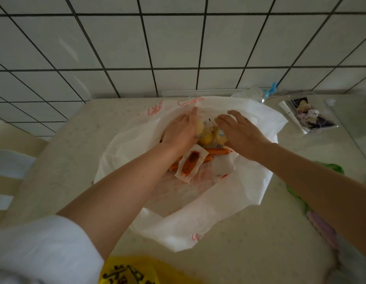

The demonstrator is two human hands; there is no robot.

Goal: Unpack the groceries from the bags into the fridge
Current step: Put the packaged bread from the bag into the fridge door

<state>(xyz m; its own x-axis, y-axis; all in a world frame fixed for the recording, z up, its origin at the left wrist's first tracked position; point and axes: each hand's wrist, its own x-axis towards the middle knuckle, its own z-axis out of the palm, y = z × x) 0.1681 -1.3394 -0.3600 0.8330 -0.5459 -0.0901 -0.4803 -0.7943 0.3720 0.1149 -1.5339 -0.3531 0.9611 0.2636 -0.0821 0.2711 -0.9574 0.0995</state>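
White bag lain open at surface centre; yellow fruit pack gripped by left hand, touched by flat right hand.

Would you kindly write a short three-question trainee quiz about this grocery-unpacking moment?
1. True or false: both hands reach into the white bag.
2. Which lies nearest the camera? A) yellow bag B) carrots C) lemons
3. What does the left hand curl round?

Key:
1. True; the right hand is there too.
2. A
3. A pale rounded item, perhaps a potato; hard to tell.
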